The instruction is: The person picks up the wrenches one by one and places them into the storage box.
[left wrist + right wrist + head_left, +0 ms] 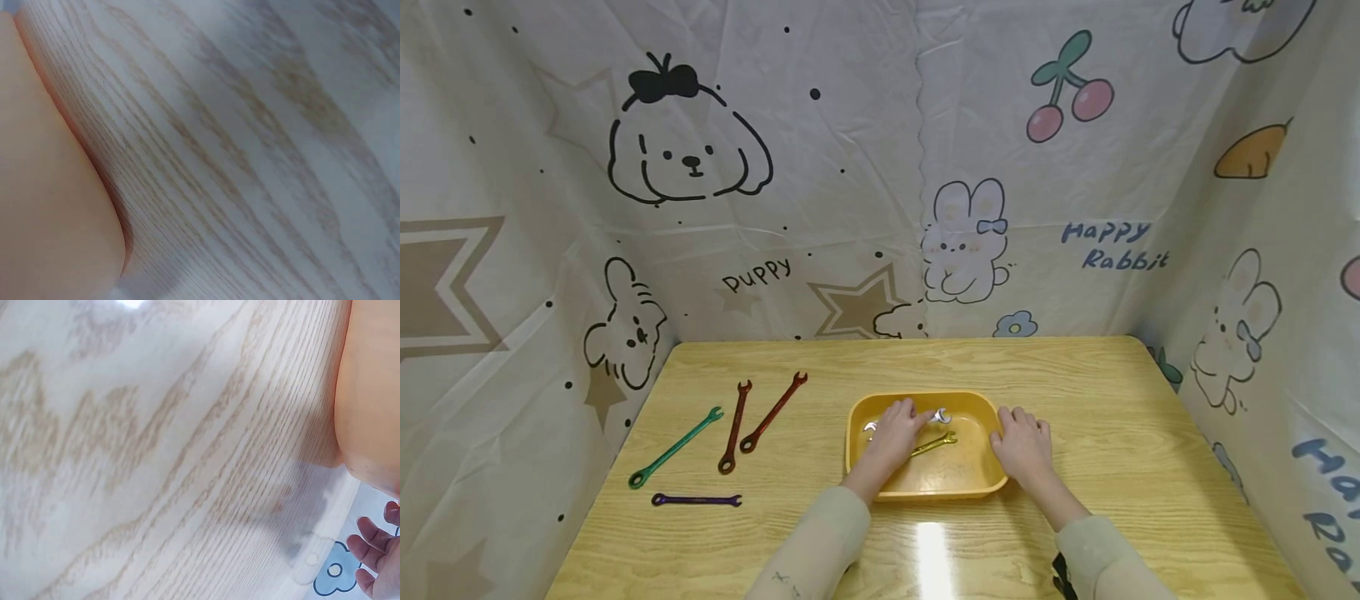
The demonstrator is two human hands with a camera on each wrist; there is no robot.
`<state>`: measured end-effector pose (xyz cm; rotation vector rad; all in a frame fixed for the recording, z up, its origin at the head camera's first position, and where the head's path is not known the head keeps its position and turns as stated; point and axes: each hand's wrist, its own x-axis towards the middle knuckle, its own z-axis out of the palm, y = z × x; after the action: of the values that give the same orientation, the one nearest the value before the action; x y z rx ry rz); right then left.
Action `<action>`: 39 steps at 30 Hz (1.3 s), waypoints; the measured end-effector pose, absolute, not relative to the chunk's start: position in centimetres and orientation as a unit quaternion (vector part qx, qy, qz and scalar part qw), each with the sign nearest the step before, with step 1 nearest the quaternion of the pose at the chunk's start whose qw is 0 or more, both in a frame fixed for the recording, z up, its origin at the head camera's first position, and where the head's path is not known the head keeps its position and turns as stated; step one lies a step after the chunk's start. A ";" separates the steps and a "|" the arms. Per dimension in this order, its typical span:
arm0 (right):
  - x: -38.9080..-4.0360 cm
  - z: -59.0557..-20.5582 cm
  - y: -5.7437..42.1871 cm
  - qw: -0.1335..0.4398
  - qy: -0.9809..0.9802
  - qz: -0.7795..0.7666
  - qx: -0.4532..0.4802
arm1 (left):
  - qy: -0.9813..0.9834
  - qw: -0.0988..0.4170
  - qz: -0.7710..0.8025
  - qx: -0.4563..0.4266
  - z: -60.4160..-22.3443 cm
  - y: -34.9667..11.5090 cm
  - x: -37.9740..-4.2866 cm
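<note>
A yellow tray point(938, 493) stands on the wooden table. Inside it my left hand point(887, 437) grips a silver wrench point(942, 415), whose middle the hand hides. Just beside those fingers lies a gold-coloured wrench point(938, 442), partly covered by the hand. At the tray's right side my right hand point(1024, 442) holds the rim, its thumb over the edge and its fingers point(369, 540) outside. The tray's outer wall point(56, 181) fills the left of the left wrist view, where the left hand is out of sight.
Left of the tray lie a green wrench point(676, 450), two red wrenches point(737, 425) and a purple wrench point(696, 500), spaced apart on the table point(790, 533). A printed cloth point(850, 192) hangs behind the table and along its sides.
</note>
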<state>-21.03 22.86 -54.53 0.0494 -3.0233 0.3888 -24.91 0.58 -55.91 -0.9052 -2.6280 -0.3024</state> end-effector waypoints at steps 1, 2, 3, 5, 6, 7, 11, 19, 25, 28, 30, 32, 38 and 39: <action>-21.0 -54.5 22.9 0.046 -0.991 0.127 0.016 | -0.928 0.165 -0.102 -0.319 -55.9 0.6 -24.9; -21.1 -54.5 22.9 0.045 -0.991 0.126 0.016 | -0.929 0.159 -0.099 -0.320 -55.9 0.7 -25.0; -21.1 -54.6 22.9 0.044 -0.991 0.126 0.016 | -0.930 0.152 -0.097 -0.319 -56.0 0.7 -25.0; -21.1 -54.6 22.9 0.043 -0.991 0.125 0.015 | -0.932 0.142 -0.095 -0.319 -56.0 0.8 -25.0; -21.1 -54.6 22.9 0.043 -0.991 0.125 0.015 | -0.933 0.138 -0.092 -0.319 -56.0 0.9 -25.0; -21.1 -54.6 22.9 0.042 -0.991 0.126 0.014 | -0.934 0.134 -0.090 -0.319 -56.0 0.9 -25.0; -21.2 -54.6 22.9 0.040 -0.991 0.129 0.013 | -0.937 0.124 -0.076 -0.318 -56.0 1.0 -24.9; -21.1 -54.6 22.8 0.037 -0.990 0.132 0.012 | -0.943 0.108 -0.045 -0.310 -56.4 1.0 -25.1; -21.1 -54.6 22.8 0.037 -0.991 0.131 0.010 | -0.944 0.103 -0.042 -0.310 -56.8 1.0 -25.1; -21.1 -54.6 22.8 0.039 -0.991 0.130 0.010 | -0.945 0.097 -0.038 -0.309 -56.9 1.0 -25.2; -21.1 -54.6 22.8 0.039 -0.991 0.131 0.011 | -0.948 0.087 -0.035 -0.305 -56.9 1.0 -25.1; -21.1 -54.6 22.8 0.039 -0.991 0.131 0.012 | -0.951 0.072 -0.037 -0.298 -57.0 1.1 -25.1; -21.1 -54.5 22.8 0.037 -0.991 0.132 0.011 | -0.959 0.034 -0.049 -0.278 -56.9 1.2 -25.0; -21.1 -54.6 22.8 0.037 -0.991 0.131 0.010 | -0.959 0.031 -0.049 -0.276 -56.9 1.2 -25.0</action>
<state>-21.08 22.82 -54.55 0.0314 -3.0406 0.4034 -24.98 1.23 -56.86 -0.8497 -2.9554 -0.1501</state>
